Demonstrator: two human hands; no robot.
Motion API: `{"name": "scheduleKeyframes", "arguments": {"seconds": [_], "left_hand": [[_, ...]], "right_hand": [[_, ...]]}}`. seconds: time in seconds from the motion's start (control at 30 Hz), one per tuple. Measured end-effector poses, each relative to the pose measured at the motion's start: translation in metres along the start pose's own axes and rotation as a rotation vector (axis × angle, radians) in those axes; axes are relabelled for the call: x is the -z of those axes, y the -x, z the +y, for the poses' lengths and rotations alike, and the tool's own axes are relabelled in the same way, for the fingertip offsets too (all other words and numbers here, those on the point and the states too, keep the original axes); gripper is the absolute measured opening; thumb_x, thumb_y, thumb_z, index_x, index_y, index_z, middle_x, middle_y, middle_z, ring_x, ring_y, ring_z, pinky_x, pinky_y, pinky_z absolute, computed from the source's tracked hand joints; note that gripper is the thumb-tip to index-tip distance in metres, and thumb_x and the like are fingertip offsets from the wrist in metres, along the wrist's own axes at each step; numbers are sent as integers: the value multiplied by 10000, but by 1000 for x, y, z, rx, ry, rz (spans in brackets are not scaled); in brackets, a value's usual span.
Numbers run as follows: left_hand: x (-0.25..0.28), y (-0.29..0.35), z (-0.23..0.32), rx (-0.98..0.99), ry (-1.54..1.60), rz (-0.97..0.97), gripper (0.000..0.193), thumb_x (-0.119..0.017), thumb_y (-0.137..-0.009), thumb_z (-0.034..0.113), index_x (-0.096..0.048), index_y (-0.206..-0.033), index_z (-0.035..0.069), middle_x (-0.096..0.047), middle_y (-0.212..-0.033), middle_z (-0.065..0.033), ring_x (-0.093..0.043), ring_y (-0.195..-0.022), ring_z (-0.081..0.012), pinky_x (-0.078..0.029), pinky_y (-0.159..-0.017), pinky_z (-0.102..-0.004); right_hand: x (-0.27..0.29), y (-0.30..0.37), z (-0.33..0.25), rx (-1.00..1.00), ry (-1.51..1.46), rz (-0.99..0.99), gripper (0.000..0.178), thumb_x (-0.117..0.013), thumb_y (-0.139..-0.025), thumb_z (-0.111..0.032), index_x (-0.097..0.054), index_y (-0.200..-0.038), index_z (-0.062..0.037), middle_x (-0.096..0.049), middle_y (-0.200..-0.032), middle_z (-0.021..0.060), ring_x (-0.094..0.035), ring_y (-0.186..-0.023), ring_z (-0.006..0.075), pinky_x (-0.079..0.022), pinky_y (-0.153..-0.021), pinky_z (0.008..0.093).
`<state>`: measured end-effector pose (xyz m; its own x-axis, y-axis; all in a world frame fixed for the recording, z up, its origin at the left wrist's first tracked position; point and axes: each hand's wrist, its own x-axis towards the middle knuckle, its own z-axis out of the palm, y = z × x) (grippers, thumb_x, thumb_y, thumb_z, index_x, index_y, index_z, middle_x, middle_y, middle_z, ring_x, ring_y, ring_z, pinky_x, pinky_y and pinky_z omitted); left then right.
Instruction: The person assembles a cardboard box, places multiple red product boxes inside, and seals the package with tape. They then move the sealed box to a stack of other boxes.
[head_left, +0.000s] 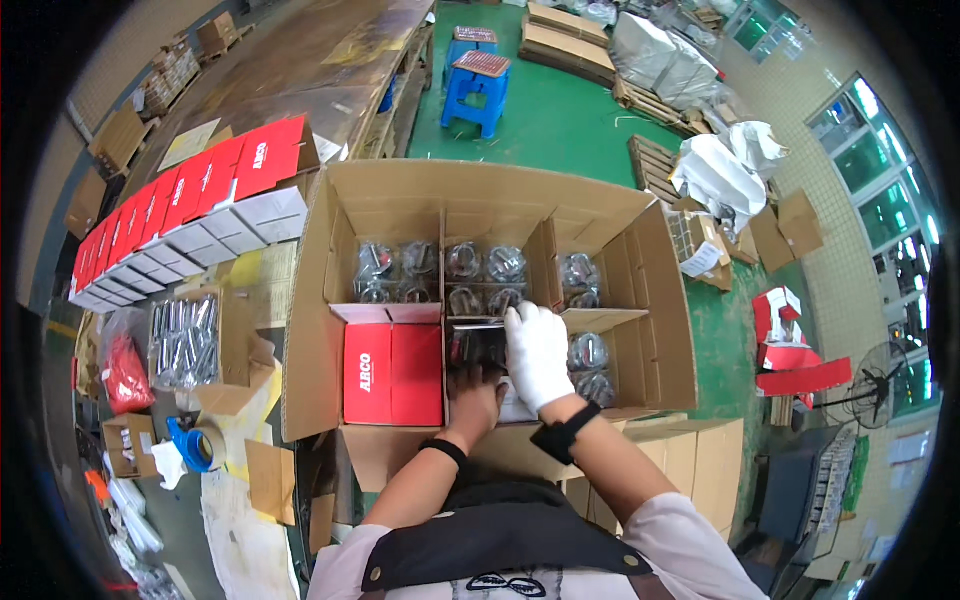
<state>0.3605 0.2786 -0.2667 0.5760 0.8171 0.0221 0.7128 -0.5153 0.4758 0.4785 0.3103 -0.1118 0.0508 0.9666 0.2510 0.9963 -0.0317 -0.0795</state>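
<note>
A large open cardboard carton (672,300) with cardboard dividers is in front of me. My left hand (474,402), bare, reaches down into its near middle compartment with the fingers apart; the fingertips are partly hidden. Beside it my right hand (537,352), in a white glove, has its fingers bent over the same compartment's top; what they grip, if anything, is hidden. Dark and shiny contents (476,346) show between the hands. A red-topped box (392,374) fills the near left compartment. Clear-wrapped round metal pieces (487,262) lie in several other compartments.
A row of red-and-white boxes (200,205) lines the left side. Closer stand a carton of metal tubes (186,342), a bag of red pieces (125,372) and a blue tape dispenser (192,442). Beyond are blue stools (478,92); at right, a fan (880,385).
</note>
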Motion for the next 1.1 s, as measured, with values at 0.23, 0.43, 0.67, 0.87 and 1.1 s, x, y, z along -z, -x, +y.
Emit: {"name": "scheduleKeyframes", "arguments": {"seconds": [0.23, 0.43, 0.67, 0.87, 1.1], "left_hand": [[-35, -2, -23, 126, 278, -174, 371, -498, -911, 341, -610, -1181, 113, -491, -1262, -212, -405, -1169, -447, -302, -979, -603], [23, -6, 8, -10, 85, 33, 311, -515, -909, 356, -686, -1030, 126, -557, -1059, -172, -487, -1027, -349, -337, -935, -559], [23, 1, -2, 26, -62, -3, 332, -501, -912, 345, -668, -1022, 80, -537, -1182, -193, -462, -1135, -388, -327, -1008, -541], [-7, 2, -5, 112, 79, -386, 397, -450, -930, 341, -658, -1141, 77, -528, -1319, -167, -481, -1222, -339, -299, -1061, -551], [-41, 9, -38, -33, -220, 51, 486, -504, -882, 370, -544, -1276, 89, -510, -1253, -203, -384, -1209, -458, -256, -1011, -605]], "right_hand": [[-8, -7, -3, 179, -4, -6, 53, -572, -764, -80, -586, -811, -58, -578, -763, 136, -601, -753, 298, -486, -650, 426], [-36, -75, 29, 96, 12, -95, 125, -481, -852, -59, -599, -883, -89, -647, -756, 168, -662, -708, 338, -530, -615, 438], [-57, -22, 11, 179, -17, -145, 97, -542, -785, -76, -631, -748, -90, -625, -713, 176, -650, -711, 357, -526, -643, 430], [-49, -26, -32, -119, 133, -374, 76, -579, -828, -163, -635, -789, -130, -682, -769, 116, -685, -699, 248, -540, -636, 413], [-70, -9, -24, -22, 51, -114, 96, -520, -814, -142, -578, -890, -137, -623, -778, 77, -629, -753, 274, -480, -699, 445]]}}
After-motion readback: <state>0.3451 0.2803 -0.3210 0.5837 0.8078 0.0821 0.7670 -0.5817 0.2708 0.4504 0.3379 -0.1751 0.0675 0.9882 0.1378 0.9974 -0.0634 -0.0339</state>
